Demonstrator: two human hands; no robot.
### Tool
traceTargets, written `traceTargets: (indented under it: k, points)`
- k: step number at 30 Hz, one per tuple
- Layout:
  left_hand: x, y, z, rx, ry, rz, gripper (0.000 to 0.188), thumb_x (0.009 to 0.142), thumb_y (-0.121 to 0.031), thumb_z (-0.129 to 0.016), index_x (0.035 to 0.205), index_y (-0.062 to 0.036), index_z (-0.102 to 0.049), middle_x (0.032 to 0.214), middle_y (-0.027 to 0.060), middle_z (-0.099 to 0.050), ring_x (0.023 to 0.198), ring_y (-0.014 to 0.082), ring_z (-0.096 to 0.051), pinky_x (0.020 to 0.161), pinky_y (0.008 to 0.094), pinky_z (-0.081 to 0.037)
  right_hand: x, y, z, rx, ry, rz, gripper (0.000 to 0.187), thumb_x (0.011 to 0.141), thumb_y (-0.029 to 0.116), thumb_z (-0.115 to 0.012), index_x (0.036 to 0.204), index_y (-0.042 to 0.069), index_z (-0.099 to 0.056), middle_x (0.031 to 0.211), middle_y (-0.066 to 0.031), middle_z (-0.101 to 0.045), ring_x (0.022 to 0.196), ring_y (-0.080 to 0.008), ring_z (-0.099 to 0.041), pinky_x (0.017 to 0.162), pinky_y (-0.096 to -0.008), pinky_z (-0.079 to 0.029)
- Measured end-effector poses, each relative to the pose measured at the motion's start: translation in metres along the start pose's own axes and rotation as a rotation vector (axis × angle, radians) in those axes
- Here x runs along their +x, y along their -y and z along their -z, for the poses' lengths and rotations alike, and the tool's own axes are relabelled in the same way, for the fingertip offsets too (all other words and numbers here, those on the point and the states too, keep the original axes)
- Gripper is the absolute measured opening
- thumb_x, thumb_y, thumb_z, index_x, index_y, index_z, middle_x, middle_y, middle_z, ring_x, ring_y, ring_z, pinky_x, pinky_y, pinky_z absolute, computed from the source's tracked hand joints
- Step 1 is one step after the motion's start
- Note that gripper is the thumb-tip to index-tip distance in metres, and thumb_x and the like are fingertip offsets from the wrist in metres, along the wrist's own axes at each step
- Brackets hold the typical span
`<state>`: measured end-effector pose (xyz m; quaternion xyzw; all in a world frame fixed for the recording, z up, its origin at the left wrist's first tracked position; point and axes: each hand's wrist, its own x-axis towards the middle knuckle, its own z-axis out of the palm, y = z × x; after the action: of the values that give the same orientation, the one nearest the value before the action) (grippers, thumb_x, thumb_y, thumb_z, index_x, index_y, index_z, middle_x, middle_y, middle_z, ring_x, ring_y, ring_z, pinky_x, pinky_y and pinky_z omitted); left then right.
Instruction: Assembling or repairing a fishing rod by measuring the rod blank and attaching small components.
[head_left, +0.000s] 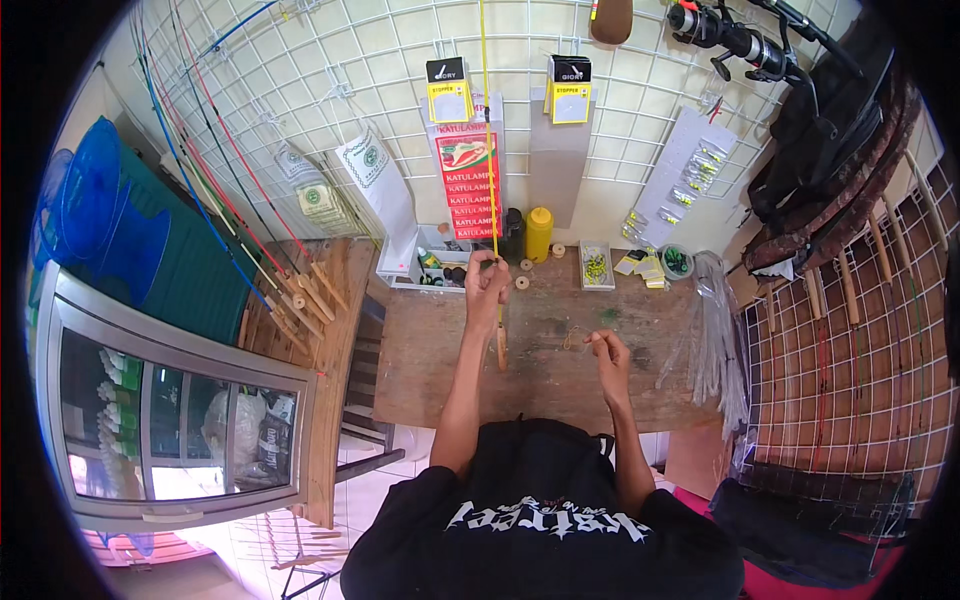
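1. The right hand [610, 358] has its grip pinched together on a thin tan looped strand [568, 346] over the brown wooden surface [430, 350]; loose fingertips could drop it.
2. The left hand [487, 287] has its grip clamped around a slender yellow rod [493, 190], handle nearer the body; slackness could swing it into the yellow plastic bottle [539, 237].

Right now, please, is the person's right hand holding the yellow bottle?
No, the yellow bottle stands on the wooden table, apart from the right hand.

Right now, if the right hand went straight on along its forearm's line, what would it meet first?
Probably the small white box toward the back of the wooden table; depth is hard to judge.
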<state>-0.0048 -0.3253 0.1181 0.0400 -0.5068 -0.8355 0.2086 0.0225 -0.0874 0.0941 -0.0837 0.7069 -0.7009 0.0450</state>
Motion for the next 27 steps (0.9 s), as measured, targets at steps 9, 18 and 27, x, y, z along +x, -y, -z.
traceTargets:
  k: [9,18,27]
  points:
    - [0.002,-0.001,0.007,0.01,-0.012,0.021,0.02,0.095,-0.026,-0.059,0.099,-0.0087,-0.051,0.067,-0.0052,-0.04,0.051,0.0019,-0.028,0.044,0.02,-0.018,-0.002,-0.034,0.024,-0.033,-0.178,-0.019,0.022,0.097,0.015,-0.052,0.082,0.001,-0.06,0.074,0.0038,-0.054,0.069,-0.0048,-0.043,0.062,-0.0216,-0.034]
    - [0.006,-0.002,0.007,0.051,-0.058,-0.033,0.021,0.096,-0.026,-0.059,0.1,-0.0066,-0.053,0.067,-0.0059,-0.041,0.051,0.0027,-0.029,0.046,0.0212,-0.021,-0.023,-0.084,0.042,-0.524,-0.082,-0.082,0.013,0.085,0.014,-0.058,0.086,0.002,-0.063,0.065,-0.0136,-0.059,0.059,-0.0171,-0.057,0.058,-0.0328,-0.044]
    - [0.01,0.001,0.002,0.073,-0.098,-0.042,0.016,0.094,-0.019,-0.061,0.097,-0.0048,-0.055,0.065,-0.0057,-0.042,0.05,0.0022,-0.033,0.045,0.0213,-0.021,-0.036,-0.098,0.037,-0.799,0.054,-0.068,0.015,0.082,0.02,-0.059,0.083,0.007,-0.067,0.062,-0.014,-0.062,0.059,-0.0303,-0.063,0.058,-0.0392,-0.048]
